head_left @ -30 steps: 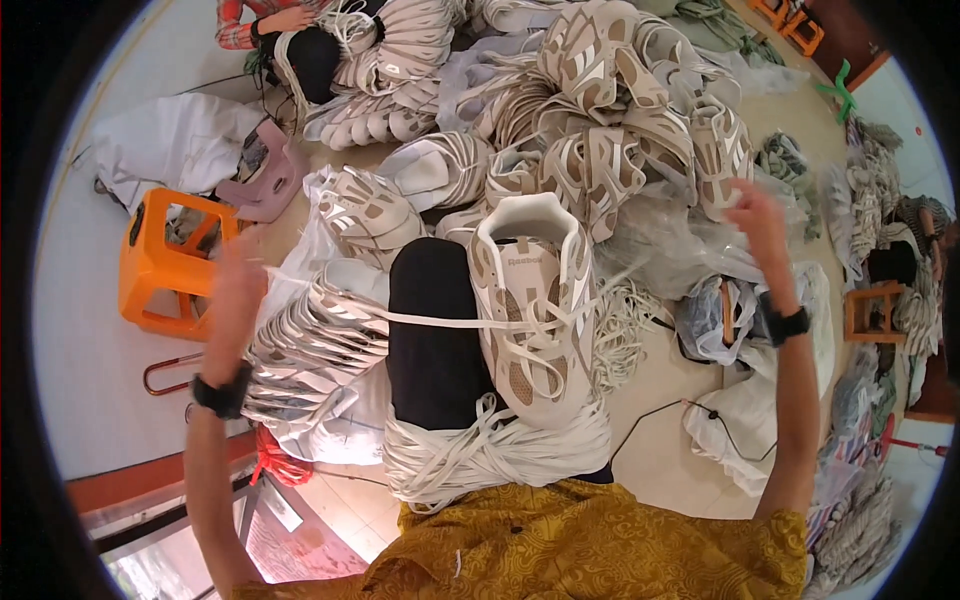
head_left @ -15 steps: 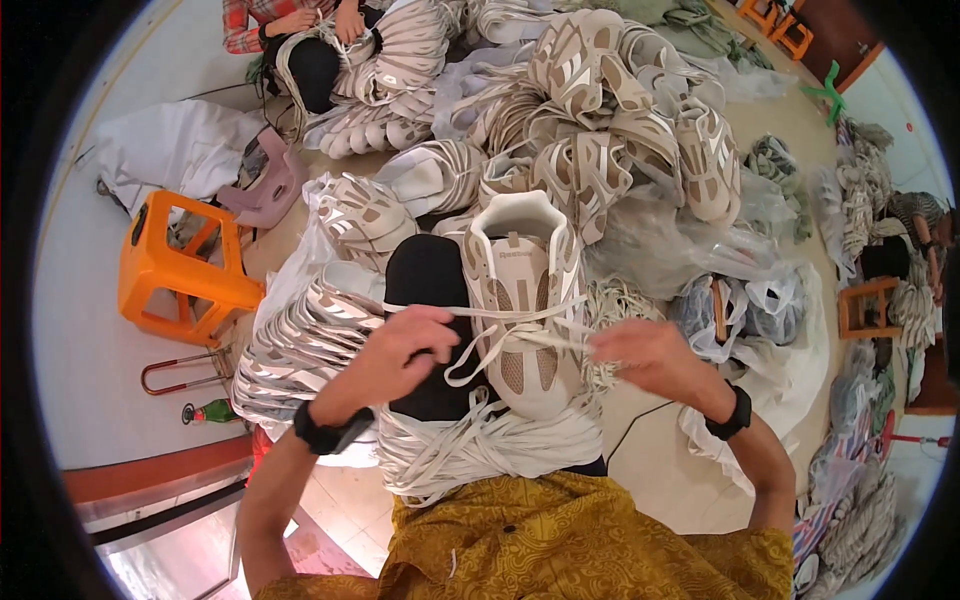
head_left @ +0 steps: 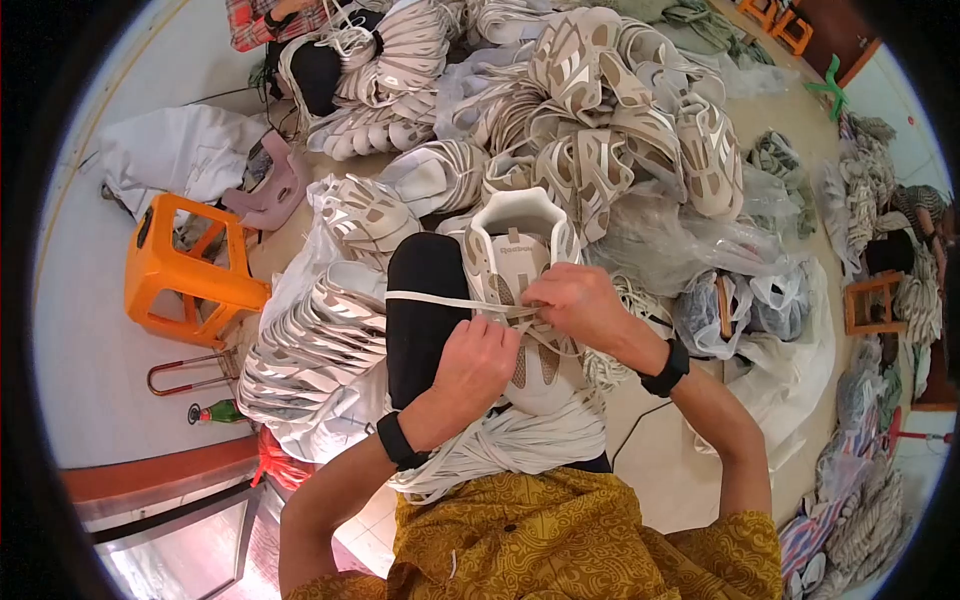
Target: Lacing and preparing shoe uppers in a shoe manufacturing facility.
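A beige and white shoe upper (head_left: 543,383) lies in front of me, its collar pointing away. Over its throat, both my hands work on a flat cream shoelace (head_left: 432,297). My left hand (head_left: 478,358) pinches the lace at the near left of the crossing. On the far right side of that crossing, my right hand (head_left: 578,308) is closed on another part of it. One strand runs left across a black padded form (head_left: 425,258) beside the upper. The fingertips partly hide the crossing. A bundle of loose laces (head_left: 505,450) lies across my lap.
Stacked shoe uppers (head_left: 310,350) stand at my left, near an orange stool (head_left: 190,270). A large pile of uppers (head_left: 590,150) fills the far side, by clear plastic bags (head_left: 650,240). Another person's red plaid sleeve (head_left: 255,25) shows at the far left.
My hands have come together over the upper from wide apart. The left moved right and nearer me; the right moved left and away. The lace loop that hung at the left is gone from view.
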Demonstrator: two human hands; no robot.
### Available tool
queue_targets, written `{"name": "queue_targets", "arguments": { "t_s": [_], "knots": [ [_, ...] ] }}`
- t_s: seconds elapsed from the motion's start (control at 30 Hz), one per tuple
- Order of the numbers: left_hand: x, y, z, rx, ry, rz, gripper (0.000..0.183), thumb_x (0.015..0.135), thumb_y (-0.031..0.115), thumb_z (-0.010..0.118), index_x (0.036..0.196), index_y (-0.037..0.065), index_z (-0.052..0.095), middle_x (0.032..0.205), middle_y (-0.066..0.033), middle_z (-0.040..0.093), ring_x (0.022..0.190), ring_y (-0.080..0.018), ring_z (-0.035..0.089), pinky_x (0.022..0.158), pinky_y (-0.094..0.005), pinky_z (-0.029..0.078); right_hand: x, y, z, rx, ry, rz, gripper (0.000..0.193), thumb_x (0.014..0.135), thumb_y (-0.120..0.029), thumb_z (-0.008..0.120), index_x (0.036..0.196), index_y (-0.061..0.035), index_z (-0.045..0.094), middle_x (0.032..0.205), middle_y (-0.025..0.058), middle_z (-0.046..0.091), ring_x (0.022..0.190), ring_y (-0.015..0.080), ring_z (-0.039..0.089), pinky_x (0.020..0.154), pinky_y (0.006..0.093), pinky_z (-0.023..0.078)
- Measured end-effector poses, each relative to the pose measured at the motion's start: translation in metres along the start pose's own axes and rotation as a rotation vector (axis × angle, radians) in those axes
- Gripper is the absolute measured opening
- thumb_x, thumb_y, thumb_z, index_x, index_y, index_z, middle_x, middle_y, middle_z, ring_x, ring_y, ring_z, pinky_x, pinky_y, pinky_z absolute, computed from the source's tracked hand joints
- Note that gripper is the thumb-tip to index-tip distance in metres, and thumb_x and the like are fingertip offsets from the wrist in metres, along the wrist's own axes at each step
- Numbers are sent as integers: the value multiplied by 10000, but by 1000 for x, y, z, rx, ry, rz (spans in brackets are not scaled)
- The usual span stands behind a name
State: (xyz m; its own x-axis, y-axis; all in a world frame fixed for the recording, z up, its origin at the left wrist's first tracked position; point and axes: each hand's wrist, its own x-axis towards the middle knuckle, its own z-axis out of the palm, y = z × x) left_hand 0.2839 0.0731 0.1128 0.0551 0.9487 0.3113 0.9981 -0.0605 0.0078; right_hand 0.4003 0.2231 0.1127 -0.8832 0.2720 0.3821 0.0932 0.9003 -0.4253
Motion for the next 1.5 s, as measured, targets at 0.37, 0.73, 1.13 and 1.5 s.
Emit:
{"name": "queue_targets", "arguments": {
  "t_s": [0.37, 0.73, 1.13, 1.5],
  "knots": [
    [34, -56, -27, -987, -493, -508, 55, 738, 49, 539, 767, 4, 526, 620, -3, 531, 600, -46, 489, 538, -204, 399, 5, 76, -75, 501, -144, 382, 179, 584, 1, 606, 762, 7, 622, 613, -5, 546, 570, 62, 483, 527, 211, 399],
    [21, -30, -20, -540, -73, -172, 116, 725, 24, 579, 837, 45, 563, 729, -108, 546, 663, -265, 542, 596, -334, 445, -20, 82, -58, -51, 60, 72, 331, 559, -101, 674, 889, -95, 643, 791, 94, 602, 756, 236, 574, 656, 315, 466],
    [33, -37, -25, -156, -109, 18, 279, 676, 62, 622, 937, 62, 524, 774, -72, 504, 683, -241, 518, 606, -331, 429, 10, 21, -28, 179, -8, 141, 124, 576, -69, 627, 699, -84, 618, 660, 39, 566, 639, 203, 546, 552, 317, 437],
    [22, -23, -15, -49, -81, 251, 196, 660, 77, 541, 841, 8, 507, 716, -62, 452, 683, -190, 497, 603, -272, 422, -10, -11, 12, -22, 147, -84, 195, 553, -5, 621, 736, -72, 606, 626, 30, 558, 572, 188, 531, 499, 287, 432]
  ]
}}
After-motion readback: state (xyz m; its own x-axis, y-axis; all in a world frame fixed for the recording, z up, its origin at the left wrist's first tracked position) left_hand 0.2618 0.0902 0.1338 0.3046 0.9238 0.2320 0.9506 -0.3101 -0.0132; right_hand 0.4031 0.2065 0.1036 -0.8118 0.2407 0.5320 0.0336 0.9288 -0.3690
